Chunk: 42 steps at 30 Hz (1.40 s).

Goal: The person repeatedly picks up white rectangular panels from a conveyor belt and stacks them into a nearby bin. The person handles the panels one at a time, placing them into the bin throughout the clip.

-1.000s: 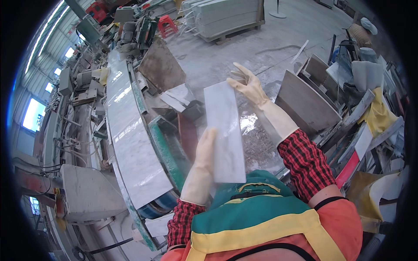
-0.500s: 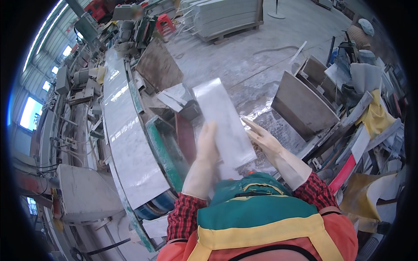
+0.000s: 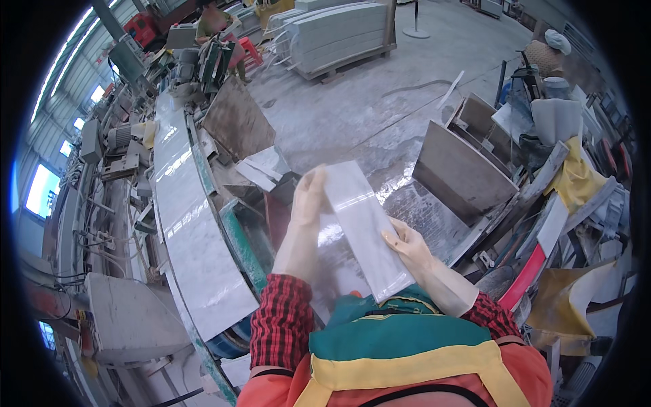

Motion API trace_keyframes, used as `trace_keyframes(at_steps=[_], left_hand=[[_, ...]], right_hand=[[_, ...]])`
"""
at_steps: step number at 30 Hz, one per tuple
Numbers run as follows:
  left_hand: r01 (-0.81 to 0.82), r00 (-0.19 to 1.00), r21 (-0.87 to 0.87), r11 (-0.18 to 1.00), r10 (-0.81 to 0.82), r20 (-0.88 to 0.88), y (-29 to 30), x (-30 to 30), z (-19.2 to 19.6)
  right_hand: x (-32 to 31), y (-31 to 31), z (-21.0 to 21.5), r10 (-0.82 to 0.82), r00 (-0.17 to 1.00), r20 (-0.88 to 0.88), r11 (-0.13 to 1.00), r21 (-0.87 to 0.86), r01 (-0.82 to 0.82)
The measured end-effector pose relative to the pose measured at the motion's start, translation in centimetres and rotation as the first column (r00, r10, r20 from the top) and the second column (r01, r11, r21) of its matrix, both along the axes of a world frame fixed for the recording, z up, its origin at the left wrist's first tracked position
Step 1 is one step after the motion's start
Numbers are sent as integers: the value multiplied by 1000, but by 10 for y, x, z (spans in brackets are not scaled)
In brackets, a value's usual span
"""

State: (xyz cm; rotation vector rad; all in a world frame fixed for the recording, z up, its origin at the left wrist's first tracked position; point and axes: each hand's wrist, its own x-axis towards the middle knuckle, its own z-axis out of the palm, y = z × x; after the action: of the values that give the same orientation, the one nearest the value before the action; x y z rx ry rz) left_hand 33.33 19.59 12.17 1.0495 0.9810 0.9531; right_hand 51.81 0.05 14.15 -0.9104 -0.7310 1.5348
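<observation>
Tilted in front of my body is a white, glossy rectangular stone slab [image 3: 369, 227], held in both gloved hands. At its far left corner, my left hand [image 3: 310, 197] is closed on the edge. Lower down, my right hand [image 3: 410, 245] grips the right long edge, its fingers bent round the side. Both hands wear pale cream rubber gloves. The slab's near end reaches my green apron [image 3: 400, 329]. A wet, shiny surface lies below the slab and is partly hidden by it.
A long line of polished white stone [image 3: 196, 237] runs along a green-edged machine on my left. Brown boards [image 3: 461, 173] lean at the right, near a yellow cloth [image 3: 576, 176]. Far off stand stacked slabs on a pallet [image 3: 339, 41] and a person [image 3: 213, 27].
The slab has come nearer and its near end now reaches my apron. My left hand has moved to its far corner. My right hand, earlier with outstretched fingers, now grips the edge.
</observation>
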Motion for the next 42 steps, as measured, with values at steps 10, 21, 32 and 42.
trace_keyframes(at_steps=[10, 21, 32, 42], left_hand=[[132, 991, 142, 981, -125, -52, -98, 27, -37], [19, 923, -326, 945, 108, 368, -143, -58, 18], [110, -579, -425, 898, 406, 707, -209, -226, -130], [-813, -70, -577, -83, 997, -45, -280, -312, -132]], right_hand=[[19, 8, -41, -185, 982, 45, 983, 24, 184], [-28, 63, -26, -62, 973, 224, 995, 89, 42], [-147, 79, 14, 743, 553, 376, 593, 13, -805], [-53, 91, -73, 553, 732, 398, 833, -230, -504]])
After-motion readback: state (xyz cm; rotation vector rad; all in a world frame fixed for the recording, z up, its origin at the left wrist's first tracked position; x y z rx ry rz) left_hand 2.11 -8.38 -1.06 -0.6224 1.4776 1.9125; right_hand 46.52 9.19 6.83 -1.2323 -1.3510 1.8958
